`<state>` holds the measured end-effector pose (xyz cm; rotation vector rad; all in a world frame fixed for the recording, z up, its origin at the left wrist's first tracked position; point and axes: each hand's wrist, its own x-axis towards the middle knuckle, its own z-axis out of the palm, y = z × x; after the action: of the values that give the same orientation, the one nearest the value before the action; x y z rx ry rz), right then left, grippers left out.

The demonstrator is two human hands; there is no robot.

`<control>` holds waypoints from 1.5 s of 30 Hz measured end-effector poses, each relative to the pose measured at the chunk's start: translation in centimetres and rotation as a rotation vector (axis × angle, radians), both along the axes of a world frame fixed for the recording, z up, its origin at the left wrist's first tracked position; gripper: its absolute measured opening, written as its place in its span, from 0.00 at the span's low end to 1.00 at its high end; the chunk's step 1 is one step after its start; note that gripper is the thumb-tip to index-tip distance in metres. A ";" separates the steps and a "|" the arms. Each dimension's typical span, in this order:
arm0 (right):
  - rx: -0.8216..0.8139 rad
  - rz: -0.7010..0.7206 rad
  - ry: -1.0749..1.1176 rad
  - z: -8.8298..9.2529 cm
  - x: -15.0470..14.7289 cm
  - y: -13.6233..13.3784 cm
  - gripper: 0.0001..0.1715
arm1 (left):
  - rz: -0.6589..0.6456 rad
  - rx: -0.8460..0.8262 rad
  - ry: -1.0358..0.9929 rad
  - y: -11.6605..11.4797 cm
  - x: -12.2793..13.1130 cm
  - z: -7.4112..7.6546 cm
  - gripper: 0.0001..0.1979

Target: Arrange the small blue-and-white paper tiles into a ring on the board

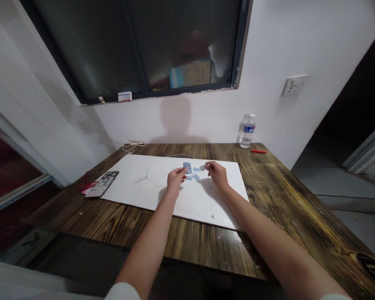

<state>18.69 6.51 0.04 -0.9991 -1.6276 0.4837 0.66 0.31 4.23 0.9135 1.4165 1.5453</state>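
Several small blue-and-white paper pieces point(190, 171) lie on a white board point(143, 191) on the wooden table point(268, 196). My left hand point(176, 178) is curled beside them, its fingertips pinched on one blue piece. Just right of the pile, my right hand point(217, 173) pinches a small white piece between thumb and fingers. Both forearms reach in from the near edge.
A phone point(102, 183) lies at the board's left end with something red point(85, 185) beside it. A water bottle point(246, 131) and a red pen point(258, 151) stand at the back right by the wall, a white cord point(131, 146) at the back left.
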 end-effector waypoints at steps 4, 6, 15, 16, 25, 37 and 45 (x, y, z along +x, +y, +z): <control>0.073 -0.034 0.078 1.0 -0.6 -0.9 0.14 | -0.010 -0.011 0.010 0.1 -0.1 -0.2 0.18; 0.161 -0.035 0.045 1.7 -0.9 -1.6 0.13 | -0.019 -0.014 0.019 0.2 0.0 -0.3 0.18; 0.557 0.138 -0.298 2.2 -2.1 -3.0 0.10 | -0.087 -0.011 0.058 0.0 0.2 -0.5 0.17; 0.574 0.145 -0.319 2.0 -2.2 -2.9 0.10 | -0.091 -0.011 0.056 0.1 0.2 -0.5 0.17; 0.545 0.127 -0.356 1.6 -2.3 -2.8 0.13 | -0.113 0.000 0.050 0.3 0.1 -0.8 0.19; 0.552 0.123 -0.424 1.8 -2.3 -2.9 0.16 | -0.119 0.000 0.063 -0.1 0.6 -0.3 0.20; 0.373 0.002 -0.438 2.0 -1.8 -2.9 0.16 | -0.001 0.053 0.019 -0.1 0.2 0.1 0.19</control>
<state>16.92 3.64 2.02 -0.8540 -2.0140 -0.0524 0.87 0.23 4.32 0.9622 1.3942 1.5837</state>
